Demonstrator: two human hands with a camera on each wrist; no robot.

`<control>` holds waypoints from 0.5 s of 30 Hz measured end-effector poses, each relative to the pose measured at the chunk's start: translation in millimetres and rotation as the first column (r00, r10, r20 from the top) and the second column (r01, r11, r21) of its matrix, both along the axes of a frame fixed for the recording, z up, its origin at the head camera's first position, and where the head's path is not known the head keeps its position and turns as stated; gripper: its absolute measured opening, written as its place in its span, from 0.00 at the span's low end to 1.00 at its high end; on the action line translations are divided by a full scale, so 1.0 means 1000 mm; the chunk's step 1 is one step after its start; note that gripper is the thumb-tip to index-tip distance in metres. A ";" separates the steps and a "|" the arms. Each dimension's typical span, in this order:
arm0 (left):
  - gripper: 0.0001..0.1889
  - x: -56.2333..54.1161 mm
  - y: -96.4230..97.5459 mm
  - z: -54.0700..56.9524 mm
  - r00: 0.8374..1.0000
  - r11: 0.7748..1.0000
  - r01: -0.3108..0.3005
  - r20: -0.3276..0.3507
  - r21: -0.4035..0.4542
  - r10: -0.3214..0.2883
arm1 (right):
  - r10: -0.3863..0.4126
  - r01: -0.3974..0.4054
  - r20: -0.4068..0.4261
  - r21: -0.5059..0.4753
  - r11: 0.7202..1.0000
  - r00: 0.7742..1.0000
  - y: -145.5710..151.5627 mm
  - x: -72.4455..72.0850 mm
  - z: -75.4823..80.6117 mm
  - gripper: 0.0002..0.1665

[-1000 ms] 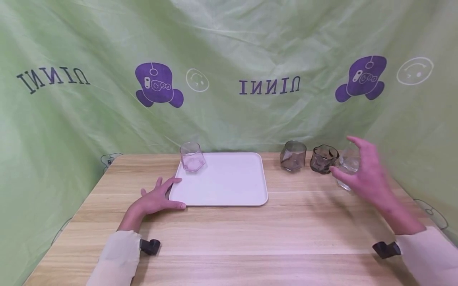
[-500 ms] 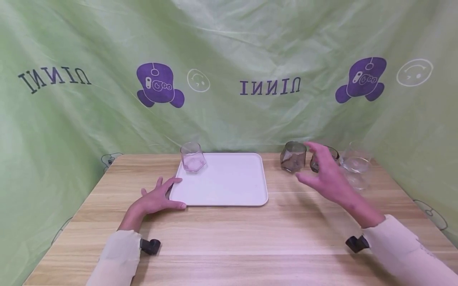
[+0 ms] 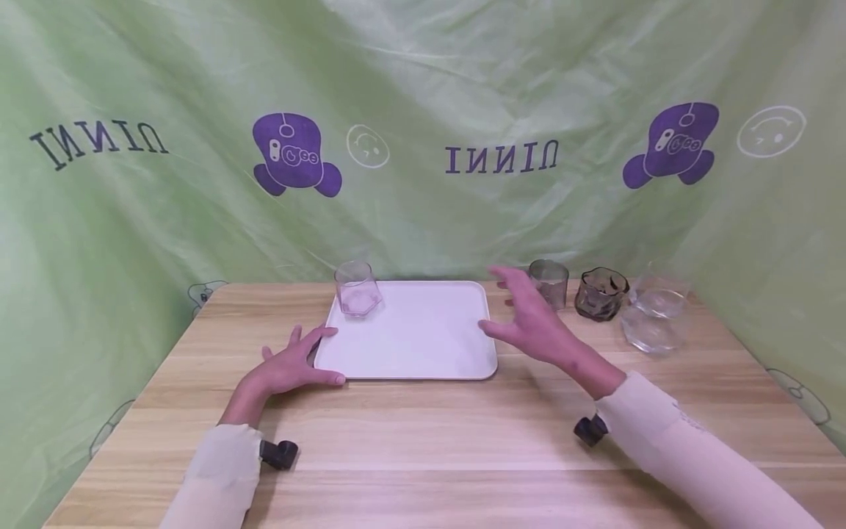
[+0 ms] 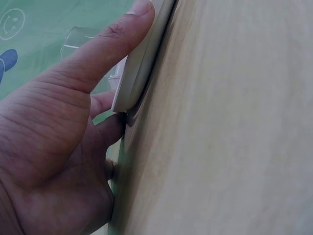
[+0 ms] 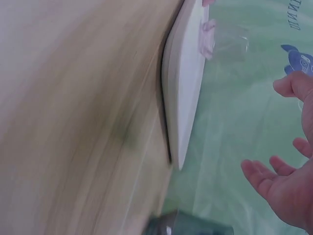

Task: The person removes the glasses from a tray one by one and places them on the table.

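At the white tray's (image 3: 423, 334) near-left corner, my left hand (image 3: 286, 371) is spread, its thumb against the front edge and its index finger at the left rim. In the left wrist view the thumb (image 4: 117, 36) lies straight across the rim. My right hand (image 3: 538, 323) is open and holds nothing, with its thumb at the tray's right rim. It partly covers a smoky grey glass (image 3: 555, 275). A clear faceted glass (image 3: 357, 290) stands upright on the tray's far-left corner.
Right of the grey glass stands a dark wavy glass (image 3: 600, 295). Farther right are stacked clear glasses (image 3: 654, 319), one above the other. A green printed curtain (image 3: 410, 220) hangs behind the wooden table (image 3: 423, 448).
My right hand has moved left, from the stacked clear glasses past the dark and grey glasses to the tray's right edge. The left hand, tray and faceted glass have stayed put.
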State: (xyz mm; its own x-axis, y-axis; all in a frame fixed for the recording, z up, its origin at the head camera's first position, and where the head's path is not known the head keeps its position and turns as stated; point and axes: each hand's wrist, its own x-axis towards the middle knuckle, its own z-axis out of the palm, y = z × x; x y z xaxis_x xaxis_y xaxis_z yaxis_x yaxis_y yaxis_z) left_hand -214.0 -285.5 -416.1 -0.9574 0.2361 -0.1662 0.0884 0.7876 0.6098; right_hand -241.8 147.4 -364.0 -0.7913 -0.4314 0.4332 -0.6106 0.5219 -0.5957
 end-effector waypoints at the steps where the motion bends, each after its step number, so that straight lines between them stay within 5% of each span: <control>1: 0.56 0.000 0.000 0.000 1.000 1.000 -0.001 0.000 0.001 0.001 | 0.010 -0.010 0.017 -0.006 1.000 1.000 -0.005 -0.002 -0.001 0.53; 15: 0.56 -0.002 -0.001 0.000 1.000 1.000 -0.011 0.010 0.012 0.011 | 0.036 -0.039 0.107 0.031 0.999 0.994 -0.075 -0.036 -0.011 0.52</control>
